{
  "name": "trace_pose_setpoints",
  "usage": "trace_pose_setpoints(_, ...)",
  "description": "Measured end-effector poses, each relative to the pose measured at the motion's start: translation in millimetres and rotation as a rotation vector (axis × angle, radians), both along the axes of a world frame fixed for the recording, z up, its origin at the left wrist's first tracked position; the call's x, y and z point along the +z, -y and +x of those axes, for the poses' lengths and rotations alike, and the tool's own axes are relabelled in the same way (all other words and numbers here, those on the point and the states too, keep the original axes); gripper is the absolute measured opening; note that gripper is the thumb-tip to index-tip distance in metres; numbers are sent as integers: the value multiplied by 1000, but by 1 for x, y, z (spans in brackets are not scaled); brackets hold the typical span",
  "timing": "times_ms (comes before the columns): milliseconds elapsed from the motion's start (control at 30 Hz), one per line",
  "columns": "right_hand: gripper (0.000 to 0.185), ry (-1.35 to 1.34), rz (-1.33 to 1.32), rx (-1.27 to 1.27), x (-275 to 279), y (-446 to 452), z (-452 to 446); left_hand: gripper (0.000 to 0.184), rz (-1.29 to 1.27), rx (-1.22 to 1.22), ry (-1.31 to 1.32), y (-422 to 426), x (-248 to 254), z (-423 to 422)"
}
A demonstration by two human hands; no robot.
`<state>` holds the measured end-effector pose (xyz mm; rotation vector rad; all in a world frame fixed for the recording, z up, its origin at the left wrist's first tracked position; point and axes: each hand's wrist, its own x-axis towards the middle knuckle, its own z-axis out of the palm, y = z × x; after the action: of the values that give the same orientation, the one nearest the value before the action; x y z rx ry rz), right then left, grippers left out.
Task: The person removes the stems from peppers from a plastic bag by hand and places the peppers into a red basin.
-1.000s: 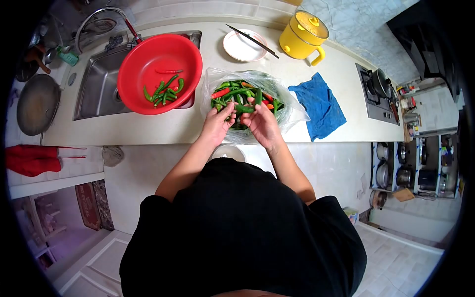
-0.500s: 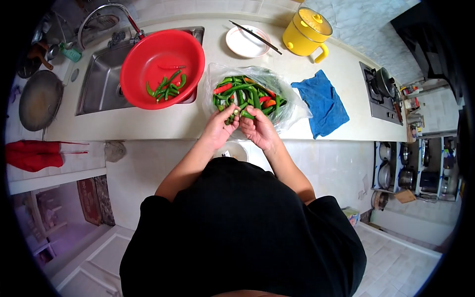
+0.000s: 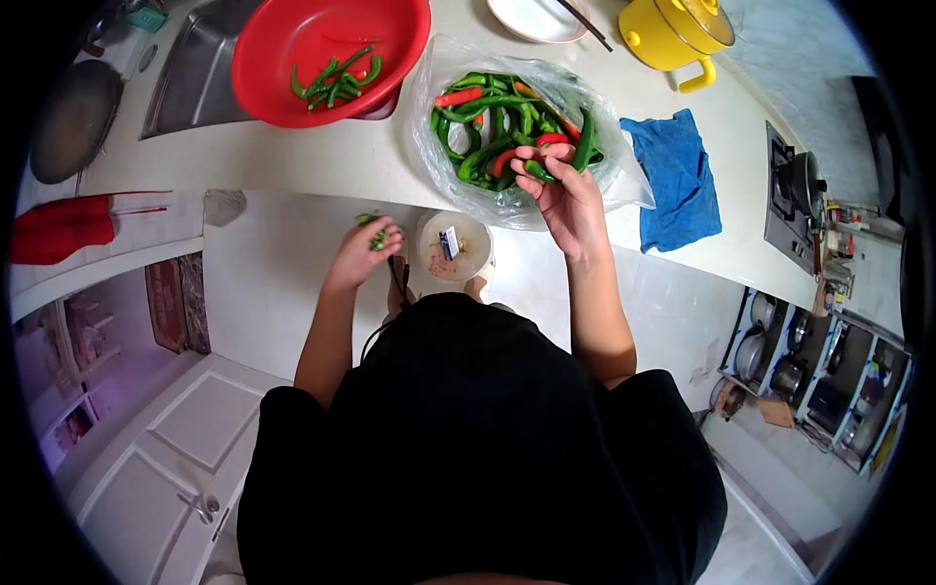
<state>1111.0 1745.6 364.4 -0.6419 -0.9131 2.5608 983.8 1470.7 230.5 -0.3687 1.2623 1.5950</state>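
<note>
My left hand (image 3: pixel 359 258) is off the counter's front edge, left of a whitish bin (image 3: pixel 429 252) on the floor. Its fingers are closed around several small green stems (image 3: pixel 378 240). Over the right part of a clear plastic bag (image 3: pixel 426 161), my right hand (image 3: pixel 570 216) holds a green chili pepper (image 3: pixel 538 172) with its fingers curled. A longer green chili (image 3: pixel 585 139) rises by the fingertips; whether it is held too, I cannot tell. Green and red chili peppers (image 3: pixel 478 107) fill the bag. A few more green and red chilies (image 3: pixel 336 86) lie in a red basin (image 3: pixel 263 63).
The basin rests partly over the sink (image 3: pixel 195 83). Behind the bag stand a white plate (image 3: pixel 531 19) with dark chopsticks (image 3: pixel 585 21) and a yellow electric pot (image 3: pixel 673 34). A blue cloth (image 3: pixel 673 175) lies right of the bag, and a stove (image 3: pixel 788 205) is farther right.
My hands have parted. The left moved down and left with the stems, past the counter edge; the right moved up and right over the bag. My view has tilted down, showing more of the bin.
</note>
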Motion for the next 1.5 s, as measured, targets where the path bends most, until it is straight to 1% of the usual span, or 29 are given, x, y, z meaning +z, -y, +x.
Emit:
trace_pose_setpoints(100, 7, 9, 20, 34, 3, 2, 0, 28, 23, -255, 52, -17, -51, 19)
trace_pose_setpoints(133, 7, 16, 26, 28, 4, 1, 3, 31, -45, -345, 13, -25, -67, 24)
trace_pose_setpoints(200, 7, 27, 39, 13, 6, 1, 8, 39, -183, -527, -70, -49, -62, 31)
trace_pose_setpoints(233, 7, 46, 62, 7, 10, 2, 11, 56, -242, -699, -47, -56, -58, 32)
trace_pose_setpoints(333, 6, 63, 108, -19, 12, 1, 21, 69, -169, -762, 86, -68, -116, 37)
trace_pose_setpoints(367, 6, 79, 127, -34, 14, 2, 23, 74, -131, -803, 204, -76, -67, 31)
trace_pose_setpoints(433, 5, 110, 162, -67, 19, 6, 25, 61, -240, -849, 48, -85, -30, 31)
trace_pose_setpoints(467, 4, 142, 208, -68, 18, 9, 26, 56, -295, -869, -32, -86, -23, 30)
trace_pose_setpoints(533, 4, 205, 300, -68, 11, 16, 23, 59, -94, -1148, -208, -86, -21, 24)
trace_pose_setpoints(567, 6, 250, 422, -35, 7, 21, 21, 61, 10, -1282, -298, -86, -18, 20)
trace_pose_setpoints(667, 16, 303, 735, 127, -6, 38, 11, 56, 228, -1054, -138, -84, 66, 19)
trace_pose_setpoints(733, 23, 523, 1150, 220, 13, 58, -2, 50, 404, -697, -177, -82, 78, 19)
trace_pose_setpoints(767, 31, 521, 1404, 198, -1, 64, -9, 50, 463, -521, -218, -86, 93, 24)
trace_pose_setpoints(800, 39, 477, 1489, 223, 0, 71, -15, 50, 523, -343, -259, -91, 103, 23)
trace_pose_setpoints(833, 45, 375, 1614, 190, -6, 74, -22, 47, 557, -307, -180, -96, 106, 15)
trace_pose_setpoints(867, 51, 268, 1737, 156, -10, 74, -28, 45, 503, -229, -167, -99, 105, 10)
trace_pose_setpoints(900, 52, 258, 1703, 250, -2, 70, -33, 46, 542, -142, -32, -98, 95, 1)
trace_pose_setpoints(933, 52, 318, 1628, 258, 5, 64, -37, 46, 580, -56, 106, -94, 84, -8)
trace_pose_setpoints(1000, 50, 428, 1477, 277, 20, 44, -53, 39, 607, 115, 151, -88, 99, -15)
trace_pose_setpoints(1033, 39, 454, 1554, 154, 9, 28, -64, 29, 539, 212, 211, -85, 109, -16)
trace_pose_setpoints(1067, 31, 547, 1680, 55, -1, 16, -76, 25, 556, 211, 210, -81, 104, -21)
trace_pose_setpoints(1100, 28, 483, 1884, -46, -14, 2, -84, 21, 568, 210, 213, -75, 92, -27)
trace_pose_setpoints(1133, 21, 568, 2018, -11, -28, -10, -92, 17, 580, 209, 214, -71, 87, -32)
trace_pose_setpoints(1167, 21, 645, 2040, 43, -50, -19, -96, 10, 510, 251, 214, -73, 98, -30)
trace_pose_setpoints(1200, 22, 719, 2062, 88, -60, -30, -103, 10, 554, 193, 190, -71, 99, -32)
trace_pose_setpoints(1300, 19, 722, 2059, 95, -39, -34, -88, 15, 605, 64, 142, -69, 103, -35)
trace_pose_setpoints(1400, 21, 639, 1815, -103, -5, -34, -57, 19, 537, 30, 11, -77, 106, -34)
trace_pose_setpoints(1433, 13, 639, 1610, -137, -1, -36, -51, 23, 524, 18, -13, -79, 96, -36)
trace_pose_setpoints(1500, 11, 342, 763, -164, 12, -30, -45, 23, 493, -6, -127, -92, 105, -29)
